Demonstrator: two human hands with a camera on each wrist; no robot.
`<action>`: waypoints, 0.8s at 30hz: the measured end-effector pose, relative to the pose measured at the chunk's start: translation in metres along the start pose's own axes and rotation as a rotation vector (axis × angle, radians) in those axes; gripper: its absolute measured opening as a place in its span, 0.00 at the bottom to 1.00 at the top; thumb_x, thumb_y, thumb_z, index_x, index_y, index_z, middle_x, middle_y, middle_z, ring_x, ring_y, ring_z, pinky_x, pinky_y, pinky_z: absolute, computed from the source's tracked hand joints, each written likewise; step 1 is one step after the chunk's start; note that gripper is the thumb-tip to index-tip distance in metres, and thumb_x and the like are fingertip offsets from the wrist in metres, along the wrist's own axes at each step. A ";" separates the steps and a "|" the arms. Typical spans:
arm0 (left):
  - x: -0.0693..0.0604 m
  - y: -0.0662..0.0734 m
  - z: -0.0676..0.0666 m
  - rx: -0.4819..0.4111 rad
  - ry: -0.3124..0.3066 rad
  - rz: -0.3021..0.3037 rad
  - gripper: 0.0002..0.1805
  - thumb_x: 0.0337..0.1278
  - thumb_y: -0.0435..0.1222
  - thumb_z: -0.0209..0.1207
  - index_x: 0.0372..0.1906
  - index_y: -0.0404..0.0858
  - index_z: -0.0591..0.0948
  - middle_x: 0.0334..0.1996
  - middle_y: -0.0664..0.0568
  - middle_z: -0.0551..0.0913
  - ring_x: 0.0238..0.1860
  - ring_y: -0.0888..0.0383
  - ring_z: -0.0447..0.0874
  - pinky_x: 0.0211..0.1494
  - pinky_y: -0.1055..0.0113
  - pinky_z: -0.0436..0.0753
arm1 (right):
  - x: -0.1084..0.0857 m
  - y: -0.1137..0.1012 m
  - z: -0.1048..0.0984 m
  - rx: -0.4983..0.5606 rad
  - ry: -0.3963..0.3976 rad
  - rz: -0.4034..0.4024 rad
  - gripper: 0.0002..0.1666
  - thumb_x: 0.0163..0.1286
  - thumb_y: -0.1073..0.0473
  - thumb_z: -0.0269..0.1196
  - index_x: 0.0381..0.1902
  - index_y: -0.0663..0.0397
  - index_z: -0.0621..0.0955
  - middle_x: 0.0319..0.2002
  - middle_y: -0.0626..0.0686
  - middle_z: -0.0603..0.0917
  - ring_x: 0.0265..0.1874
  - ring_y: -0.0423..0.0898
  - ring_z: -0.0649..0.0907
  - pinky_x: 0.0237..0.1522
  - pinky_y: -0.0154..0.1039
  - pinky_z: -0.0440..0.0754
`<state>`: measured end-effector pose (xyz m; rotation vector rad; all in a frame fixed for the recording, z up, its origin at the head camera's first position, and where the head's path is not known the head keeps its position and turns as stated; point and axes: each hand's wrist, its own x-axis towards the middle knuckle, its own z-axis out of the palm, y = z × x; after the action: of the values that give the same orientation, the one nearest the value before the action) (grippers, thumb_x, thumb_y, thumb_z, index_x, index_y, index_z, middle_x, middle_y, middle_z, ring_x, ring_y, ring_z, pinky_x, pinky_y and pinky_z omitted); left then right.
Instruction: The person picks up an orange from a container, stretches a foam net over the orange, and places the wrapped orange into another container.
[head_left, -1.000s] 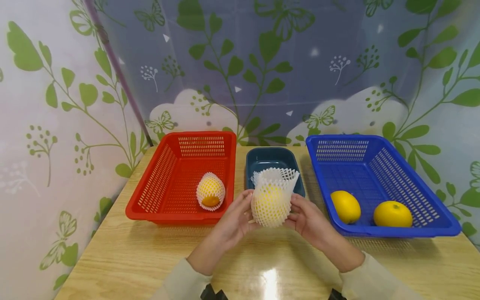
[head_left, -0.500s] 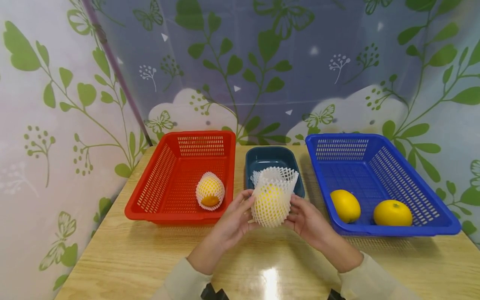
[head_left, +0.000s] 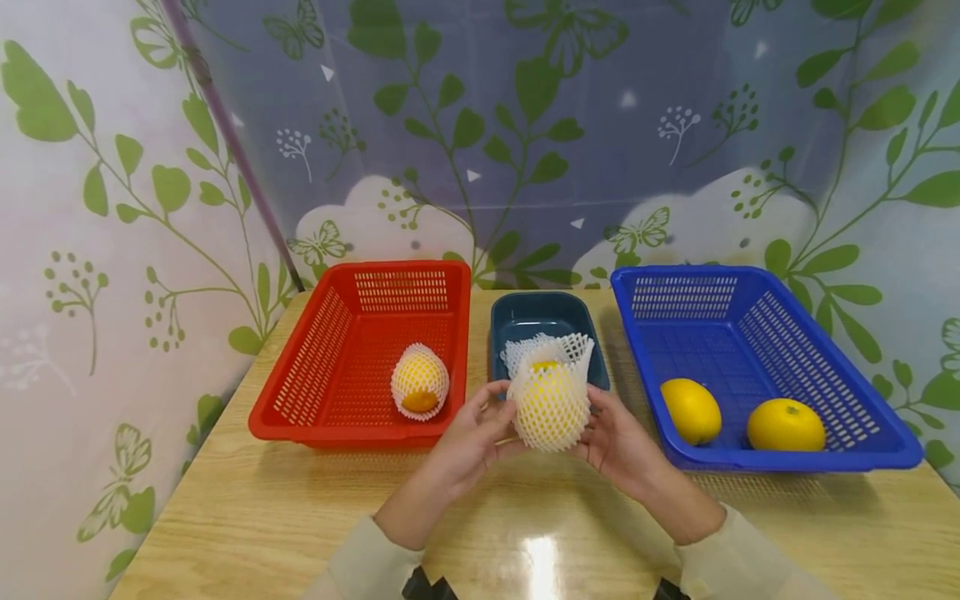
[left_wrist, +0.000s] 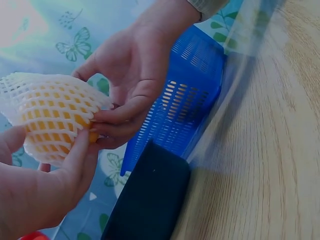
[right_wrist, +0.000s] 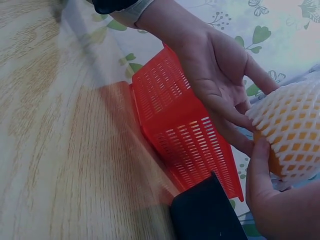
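In the head view, a yellow citrus fruit [head_left: 553, 408] in a white foam net sleeve is held between both hands above the table. My left hand [head_left: 476, 433] grips its left side with thumb and fingertips; my right hand [head_left: 618, 437] holds the right side. The loose upper end of the foam net [head_left: 577, 347] stands open, and a patch of bare peel shows at the top. Both wrist views show fingertips against the fruit's underside, where some peel lies outside the net. Behind the hands is a dark teal tray [head_left: 543, 302], with white foam netting [head_left: 517, 354] in it.
On the left a red basket [head_left: 300, 430] holds another netted yellow fruit [head_left: 420, 383]. The blue basket [head_left: 795, 461] at the right contains two bare yellow fruits [head_left: 786, 426]. A patterned cloth [head_left: 465, 167] hangs behind the wooden table [head_left: 300, 517].
The netted fruit has shifted slightly right and turned in the hands. Its net's upper end has folded back, exposing yellow peel at the top. Baskets and tray stay put.
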<state>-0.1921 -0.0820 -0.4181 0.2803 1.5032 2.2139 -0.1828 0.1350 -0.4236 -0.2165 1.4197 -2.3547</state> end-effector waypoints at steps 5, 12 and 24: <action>-0.001 0.002 0.001 -0.030 0.012 -0.015 0.21 0.74 0.43 0.47 0.63 0.38 0.64 0.55 0.46 0.72 0.49 0.53 0.78 0.56 0.57 0.81 | 0.000 0.000 0.000 0.019 -0.026 -0.008 0.16 0.80 0.48 0.39 0.53 0.44 0.70 0.44 0.48 0.80 0.40 0.42 0.81 0.46 0.34 0.82; 0.000 0.002 0.001 -0.069 0.020 -0.011 0.20 0.72 0.49 0.49 0.59 0.43 0.66 0.58 0.47 0.72 0.53 0.50 0.77 0.57 0.52 0.79 | 0.002 0.001 -0.005 0.021 -0.099 -0.034 0.16 0.79 0.55 0.38 0.57 0.43 0.69 0.47 0.47 0.80 0.42 0.43 0.82 0.48 0.36 0.82; 0.002 -0.002 -0.001 -0.059 0.033 -0.023 0.19 0.72 0.47 0.50 0.58 0.41 0.64 0.52 0.49 0.74 0.50 0.51 0.78 0.55 0.54 0.80 | 0.002 0.006 -0.011 0.038 -0.112 -0.041 0.17 0.78 0.59 0.36 0.54 0.45 0.70 0.45 0.46 0.81 0.40 0.42 0.81 0.46 0.35 0.82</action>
<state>-0.1935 -0.0811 -0.4199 0.2078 1.4476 2.2507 -0.1869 0.1407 -0.4339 -0.3651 1.3287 -2.3606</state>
